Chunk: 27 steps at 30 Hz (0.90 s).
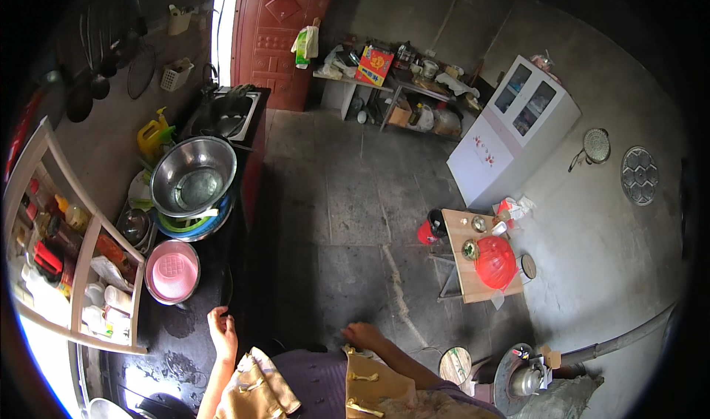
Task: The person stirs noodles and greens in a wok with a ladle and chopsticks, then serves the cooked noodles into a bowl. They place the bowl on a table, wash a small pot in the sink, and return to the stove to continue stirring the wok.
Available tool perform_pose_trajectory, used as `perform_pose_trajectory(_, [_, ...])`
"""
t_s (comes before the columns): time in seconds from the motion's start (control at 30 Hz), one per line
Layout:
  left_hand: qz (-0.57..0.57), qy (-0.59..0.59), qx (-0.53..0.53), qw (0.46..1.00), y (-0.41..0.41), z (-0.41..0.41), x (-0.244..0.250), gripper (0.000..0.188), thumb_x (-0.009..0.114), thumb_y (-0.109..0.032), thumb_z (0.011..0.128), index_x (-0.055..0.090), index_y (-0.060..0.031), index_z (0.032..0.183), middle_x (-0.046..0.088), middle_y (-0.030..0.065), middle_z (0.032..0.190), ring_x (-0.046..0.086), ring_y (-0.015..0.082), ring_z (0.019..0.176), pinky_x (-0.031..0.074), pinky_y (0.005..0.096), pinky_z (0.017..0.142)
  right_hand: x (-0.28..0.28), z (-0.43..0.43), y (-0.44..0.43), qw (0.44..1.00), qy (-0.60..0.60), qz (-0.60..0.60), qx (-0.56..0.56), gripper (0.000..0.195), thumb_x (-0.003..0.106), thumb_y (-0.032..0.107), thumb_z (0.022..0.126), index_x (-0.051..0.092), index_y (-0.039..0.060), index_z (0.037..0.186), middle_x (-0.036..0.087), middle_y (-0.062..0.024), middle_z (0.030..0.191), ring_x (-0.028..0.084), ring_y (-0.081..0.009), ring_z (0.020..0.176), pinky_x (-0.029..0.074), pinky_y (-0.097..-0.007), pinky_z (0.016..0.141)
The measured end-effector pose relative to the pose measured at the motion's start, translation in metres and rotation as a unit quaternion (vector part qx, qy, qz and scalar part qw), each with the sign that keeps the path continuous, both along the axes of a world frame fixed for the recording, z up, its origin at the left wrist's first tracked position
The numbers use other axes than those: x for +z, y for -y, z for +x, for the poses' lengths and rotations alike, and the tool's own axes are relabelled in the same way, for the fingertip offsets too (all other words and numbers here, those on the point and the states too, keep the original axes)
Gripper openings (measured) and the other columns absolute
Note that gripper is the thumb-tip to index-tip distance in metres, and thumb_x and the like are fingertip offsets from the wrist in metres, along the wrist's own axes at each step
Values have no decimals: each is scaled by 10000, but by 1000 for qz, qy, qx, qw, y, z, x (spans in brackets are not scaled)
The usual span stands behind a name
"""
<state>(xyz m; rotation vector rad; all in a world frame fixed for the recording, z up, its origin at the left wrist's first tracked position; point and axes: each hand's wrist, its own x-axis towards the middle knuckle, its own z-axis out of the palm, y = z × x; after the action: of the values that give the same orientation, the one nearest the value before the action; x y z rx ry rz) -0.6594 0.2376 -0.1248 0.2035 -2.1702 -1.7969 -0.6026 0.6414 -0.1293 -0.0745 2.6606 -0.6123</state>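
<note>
My left hand is at the edge of the black countertop, fingers loosely bent and nothing in it. Closest to it stands a pink plastic strainer basket in a metal basin. Behind that, a large stainless steel basin rests on a stack with blue and green plastic basins. My right hand hangs in front of my body over the floor, half curled, with no object visible in it. Its palm is turned out of sight.
A sink and a yellow jug are farther along the counter; a condiment shelf stands at left. To the right, a small wooden table bears a red plastic bag. A white cabinet stands by the wall.
</note>
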Motion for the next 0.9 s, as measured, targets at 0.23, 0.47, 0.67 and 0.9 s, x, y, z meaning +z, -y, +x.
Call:
perform_pose_trajectory(0.23, [-95, 9, 48, 994, 44, -64, 44, 283, 565, 0, 827, 561, -40, 1107, 545, 105, 1035, 567, 208, 865, 476, 327, 802, 31, -106, 63, 993, 10, -107, -47, 364, 557, 379, 923, 617, 47, 1057, 669, -153, 889, 648, -294, 828, 499, -389, 748])
perform_pose_trajectory(0.47, [-60, 63, 155, 984, 84, -61, 29, 250, 569, 25, 856, 550, -43, 1096, 510, 74, 1061, 554, 148, 820, 491, 281, 769, 13, -230, 105, 891, 131, -414, -135, 505, 545, 322, 964, 377, 53, 1357, 656, -123, 977, 652, -163, 697, 529, -264, 600])
perform_pose_trajectory(0.67, [-33, 91, 286, 953, 96, -43, 21, 221, 555, 21, 875, 578, -51, 1083, 543, 56, 1045, 559, 146, 846, 471, 267, 751, 74, -391, 174, 833, 166, -519, -100, 708, 493, 541, 930, 305, 86, 1438, 477, -212, 1322, 590, -241, 1052, 486, -346, 900])
perform_pose_trajectory(0.9, [24, 77, 372, 925, 68, -70, 20, 210, 539, 24, 894, 578, -51, 1086, 550, 34, 1048, 541, 121, 862, 451, 234, 782, 113, -535, 258, 833, 237, -490, -98, 613, 649, 417, 844, 417, 15, 1244, 554, -172, 1071, 605, -244, 871, 527, -407, 797])
